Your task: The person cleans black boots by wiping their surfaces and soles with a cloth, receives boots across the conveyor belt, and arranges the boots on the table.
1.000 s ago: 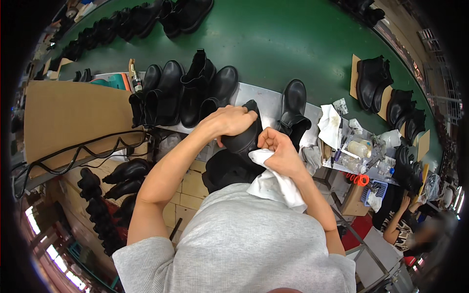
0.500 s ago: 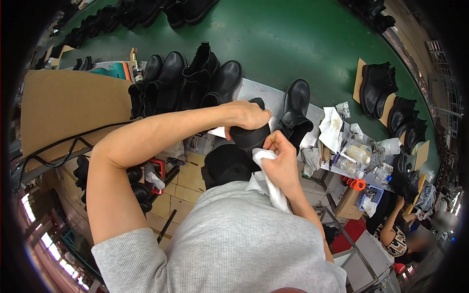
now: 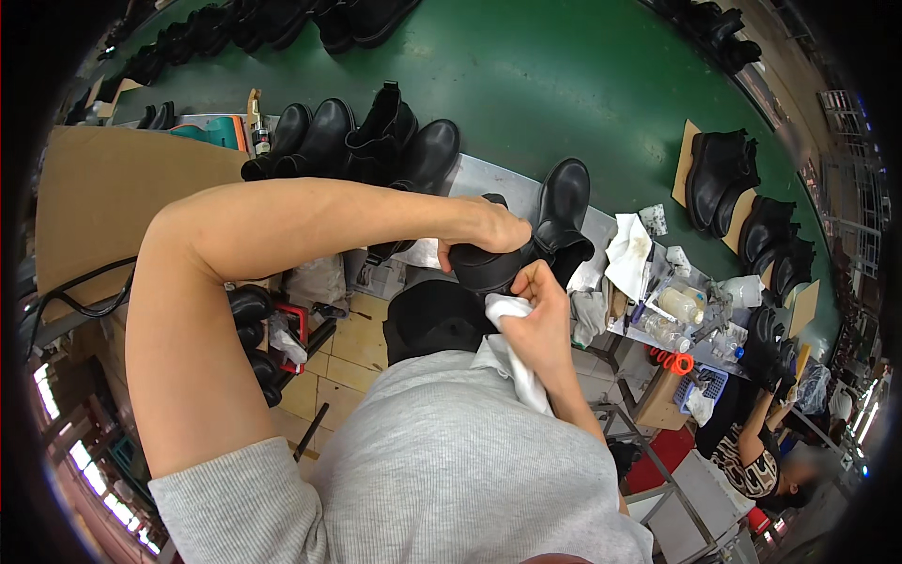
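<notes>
Black boot (image 3: 484,274) is clamped by the left hand (image 3: 490,226). At its four o'clock, white cloth (image 3: 508,309) is pinched in the right hand (image 3: 542,320); at two o'clock, second boot (image 3: 566,195) is seen.

Left elbow (image 3: 178,240) flared; hands (image 3: 490,226) curled, close together.

Cardboard panel (image 3: 113,188), left | clear bottles (image 3: 678,305), right | blue basket (image 3: 718,383) beside brown carton (image 3: 660,402)
</notes>
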Action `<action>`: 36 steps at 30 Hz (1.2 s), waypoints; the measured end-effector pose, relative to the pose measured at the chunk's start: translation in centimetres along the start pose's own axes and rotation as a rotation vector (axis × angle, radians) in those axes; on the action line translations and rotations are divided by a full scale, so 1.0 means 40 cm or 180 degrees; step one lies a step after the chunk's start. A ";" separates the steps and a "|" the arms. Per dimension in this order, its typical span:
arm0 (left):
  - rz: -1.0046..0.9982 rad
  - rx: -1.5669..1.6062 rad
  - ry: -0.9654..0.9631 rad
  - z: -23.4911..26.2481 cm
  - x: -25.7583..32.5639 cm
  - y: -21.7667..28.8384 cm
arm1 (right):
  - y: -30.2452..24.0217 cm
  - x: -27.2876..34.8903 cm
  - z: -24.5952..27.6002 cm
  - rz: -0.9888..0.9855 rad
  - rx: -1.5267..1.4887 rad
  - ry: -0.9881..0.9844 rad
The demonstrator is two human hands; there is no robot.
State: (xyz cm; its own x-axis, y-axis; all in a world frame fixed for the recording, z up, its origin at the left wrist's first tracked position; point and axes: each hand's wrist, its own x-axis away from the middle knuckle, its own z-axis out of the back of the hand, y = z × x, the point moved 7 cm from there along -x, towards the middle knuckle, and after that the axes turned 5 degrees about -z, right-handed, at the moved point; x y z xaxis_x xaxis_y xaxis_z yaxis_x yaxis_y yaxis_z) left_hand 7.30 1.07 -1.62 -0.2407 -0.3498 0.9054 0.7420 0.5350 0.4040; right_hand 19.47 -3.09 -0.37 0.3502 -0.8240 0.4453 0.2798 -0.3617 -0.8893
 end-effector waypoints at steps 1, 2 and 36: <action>-0.0021 -0.0014 -0.0039 -0.002 -0.010 -0.001 | 0.002 -0.001 0.001 0.0035 -0.0006 -0.0017; -0.0041 -0.0031 -0.0077 -0.004 -0.019 -0.002 | 0.025 -0.012 0.009 -0.0367 -0.0565 -0.0250; -0.0789 0.3116 0.0651 -0.258 -0.059 -0.171 | 0.516 0.278 0.821 -0.0094 -0.1559 0.3538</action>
State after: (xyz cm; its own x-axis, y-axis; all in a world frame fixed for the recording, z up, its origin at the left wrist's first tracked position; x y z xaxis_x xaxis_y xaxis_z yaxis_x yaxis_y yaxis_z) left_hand 9.25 -9.67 -7.87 -0.1385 -0.6109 0.7795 -0.1710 0.7900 0.5888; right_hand 58.49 -5.38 -10.35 -0.6754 -0.6503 0.3477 -0.1768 -0.3150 -0.9325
